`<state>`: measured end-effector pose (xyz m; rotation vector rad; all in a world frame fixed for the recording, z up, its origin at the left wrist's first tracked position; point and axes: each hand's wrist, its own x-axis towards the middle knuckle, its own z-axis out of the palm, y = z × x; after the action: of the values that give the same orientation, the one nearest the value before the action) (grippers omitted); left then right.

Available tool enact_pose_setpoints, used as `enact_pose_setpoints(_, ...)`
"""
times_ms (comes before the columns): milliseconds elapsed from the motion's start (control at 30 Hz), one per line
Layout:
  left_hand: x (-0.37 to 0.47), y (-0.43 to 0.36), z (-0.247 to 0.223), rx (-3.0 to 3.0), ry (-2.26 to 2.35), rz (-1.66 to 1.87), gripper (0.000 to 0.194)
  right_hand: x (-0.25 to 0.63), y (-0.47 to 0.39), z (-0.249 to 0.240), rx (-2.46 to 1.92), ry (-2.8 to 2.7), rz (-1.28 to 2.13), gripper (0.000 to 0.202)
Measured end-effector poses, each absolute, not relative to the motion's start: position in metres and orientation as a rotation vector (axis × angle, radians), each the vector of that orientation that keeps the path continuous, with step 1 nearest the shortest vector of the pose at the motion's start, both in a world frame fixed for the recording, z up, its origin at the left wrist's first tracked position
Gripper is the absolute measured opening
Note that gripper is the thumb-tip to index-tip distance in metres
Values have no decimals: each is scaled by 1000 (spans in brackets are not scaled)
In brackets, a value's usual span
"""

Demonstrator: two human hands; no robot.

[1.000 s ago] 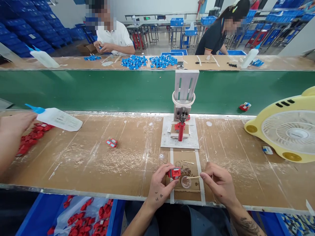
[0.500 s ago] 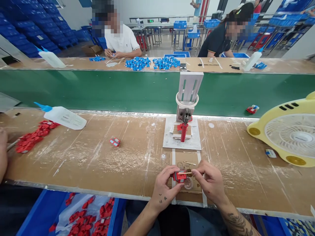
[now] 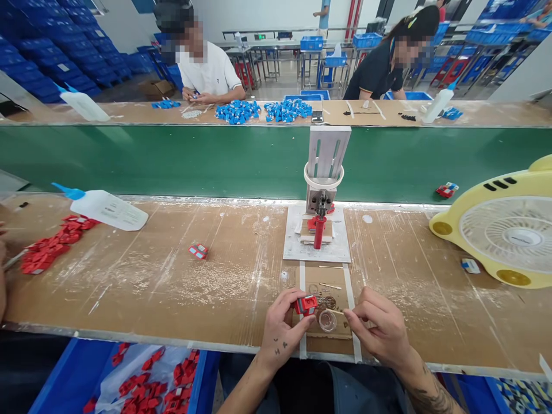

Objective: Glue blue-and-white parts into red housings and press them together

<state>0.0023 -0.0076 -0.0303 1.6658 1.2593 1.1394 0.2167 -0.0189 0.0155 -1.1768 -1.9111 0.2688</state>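
Observation:
My left hand (image 3: 282,330) pinches a red toy part (image 3: 306,305) with a grey band, held above the cardboard-covered bench. To its right, my right hand (image 3: 379,326) is closed on the end of a thin wooden stick (image 3: 334,311). The stick's tip points left, over a small clear round cup (image 3: 327,321), apart from the red part. More thin sticks (image 3: 330,286) lie on the taped cardboard piece. Behind them stands a clamp press (image 3: 319,230) with a red handle.
A glue bottle (image 3: 110,209) and piled red parts (image 3: 56,244) are at left, beside another person's hand. A single red part (image 3: 198,250) lies mid-bench. At right is a yellow fan (image 3: 509,230). Blue bins (image 3: 207,374) sit below the edge. Two people work across the green belt (image 3: 172,158).
My right hand has moved right and slightly down, taking the stick off the red part. My left hand has shifted slightly left with the part, and the whole view has shifted a little.

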Motion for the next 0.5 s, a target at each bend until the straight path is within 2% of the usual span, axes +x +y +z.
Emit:
enact_pose_setpoints(133, -3, -5, -34, 1674, 1289, 1168, 23, 218, -19, 5, -1288, -2117, 364, 43)
enact_pose_setpoints(233, -9, -4, -44, 1655, 1319, 1178, 30, 239, -13, 1, -1509, -2065, 436, 40)
enact_pose_setpoints(367, -19, 1, -55, 1489, 1386, 1149, 41, 318, -2, 11, -2054, -1536, 329, 28)
enact_pose_setpoints(500, -24, 10, -46, 1259, 1370, 968, 48, 401, 6, 18, -2284, -1111, 110, 18)
